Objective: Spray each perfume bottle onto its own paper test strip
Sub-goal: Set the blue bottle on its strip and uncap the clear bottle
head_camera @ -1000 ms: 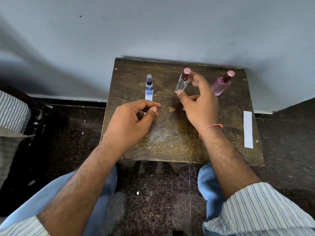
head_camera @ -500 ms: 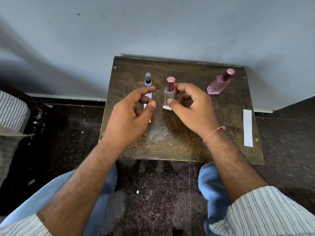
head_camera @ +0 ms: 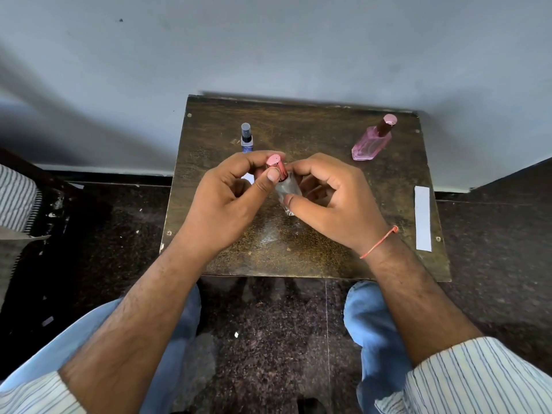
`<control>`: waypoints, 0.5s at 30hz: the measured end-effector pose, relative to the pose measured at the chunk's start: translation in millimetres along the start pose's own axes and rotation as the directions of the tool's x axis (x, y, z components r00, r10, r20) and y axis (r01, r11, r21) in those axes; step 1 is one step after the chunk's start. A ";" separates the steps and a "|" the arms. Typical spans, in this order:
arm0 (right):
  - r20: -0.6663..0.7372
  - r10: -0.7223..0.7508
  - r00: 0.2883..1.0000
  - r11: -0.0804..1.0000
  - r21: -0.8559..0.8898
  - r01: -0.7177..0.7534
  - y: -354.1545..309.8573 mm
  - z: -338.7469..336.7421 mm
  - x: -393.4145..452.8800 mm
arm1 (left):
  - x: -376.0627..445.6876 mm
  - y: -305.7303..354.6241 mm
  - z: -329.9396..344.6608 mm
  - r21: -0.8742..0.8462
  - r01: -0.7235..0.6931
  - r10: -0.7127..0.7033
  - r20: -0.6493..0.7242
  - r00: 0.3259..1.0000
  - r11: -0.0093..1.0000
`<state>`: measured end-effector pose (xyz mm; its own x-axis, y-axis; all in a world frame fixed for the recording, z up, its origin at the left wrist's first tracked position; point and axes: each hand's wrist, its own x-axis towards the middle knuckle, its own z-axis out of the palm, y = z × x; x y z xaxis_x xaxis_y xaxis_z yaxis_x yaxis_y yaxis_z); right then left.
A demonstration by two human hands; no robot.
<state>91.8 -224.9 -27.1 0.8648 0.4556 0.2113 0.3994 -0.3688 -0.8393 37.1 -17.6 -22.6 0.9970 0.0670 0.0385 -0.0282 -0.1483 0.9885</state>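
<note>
A clear glass perfume bottle (head_camera: 288,188) is held above the middle of the dark worktop (head_camera: 313,252), between both hands. Its glass looks colourless; whether liquid is inside cannot be told. Its long axis is tilted, the pink-topped cap (head_camera: 276,163) leaning up and to the left, the base down toward the person. The right hand (head_camera: 334,201) has its grip clamped on the glass body, thumb near the base and fingers behind. The left hand (head_camera: 227,201) has its grip pinched on the cap, thumb in front and forefinger over the top.

A small dark blue spray bottle (head_camera: 246,139) stands upright at the far left of the worktop, with a white strip (head_camera: 248,178) partly hidden behind the left hand. A pink bottle (head_camera: 372,143) stands at the far right, its cap appearing to lean to the right; its glass is tinted pink and its fill level is unclear. A second white paper strip (head_camera: 422,218) lies flat along the right edge, lengthwise front to back.
</note>
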 end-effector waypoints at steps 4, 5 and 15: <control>-0.010 -0.011 1.000 0.998 -0.067 0.011 3.5 -7.5 -5.8 | -0.4 6.0 5.7 -0.115 0.034 -0.037 -0.021 0.999 0.993; -0.015 -0.006 1.000 0.997 -0.078 0.005 5.7 -10.0 -7.3 | 0.2 6.7 6.6 -0.119 0.046 -0.049 -0.030 0.998 0.992; -0.166 0.126 0.978 0.991 -0.027 -0.133 22.6 -32.9 -14.4 | -10.5 4.3 13.2 0.432 -0.121 0.030 0.210 0.977 0.894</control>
<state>98.3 -266.5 -32.7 0.9468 0.2644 0.1836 0.2891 -0.4474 -0.8463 27.4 -32.0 -20.7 0.9886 -0.1463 0.0369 -0.1144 -0.5671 0.8157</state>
